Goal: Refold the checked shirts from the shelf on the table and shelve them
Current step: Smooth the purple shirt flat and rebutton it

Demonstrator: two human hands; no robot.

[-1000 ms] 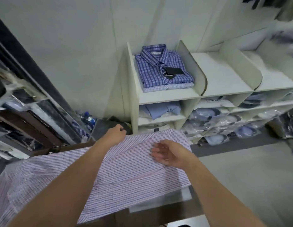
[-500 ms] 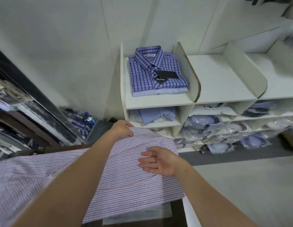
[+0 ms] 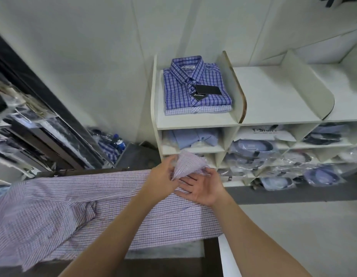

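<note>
Far left: a dark-framed rack (image 3: 33,124) is seen, stocked with plastic-wrapped goods, blurred and not identifiable in detail. Lower left to centre: a pale lilac checked shirt (image 3: 77,208) is spread open across the dark table (image 3: 173,264), one sleeve rumpled at the left, the near hem hanging over the table's front edge. Behind the table, on the floor against the wall: a heap of bagged items (image 3: 111,142), indistinct. Centre: the left hand (image 3: 163,176) is closed on a corner of the checked shirt, pinched between thumb and fingers and lifted off the table so that the cloth stands up in a peak. Just beside it, touching the same fabric: the right hand (image 3: 201,186), fingers spread and laid flat, pressing the shirt down on the table; nothing is gripped by it. Upper centre: a white shelf unit (image 3: 273,100) with upright dividers. In its top left compartment a blue checked folded shirt (image 3: 195,84) is stacked, collar to the rear, a black hang tag (image 3: 207,90) lying on its front, on top of a paler checked folded shirt (image 3: 197,110) of which only the front edge is shown. Compartment below: a plain light blue shirt (image 3: 193,136). Right: lower compartments filled with bagged shirts (image 3: 293,162), collars visible through the plastic; the top compartments there hold nothing visible.
</note>
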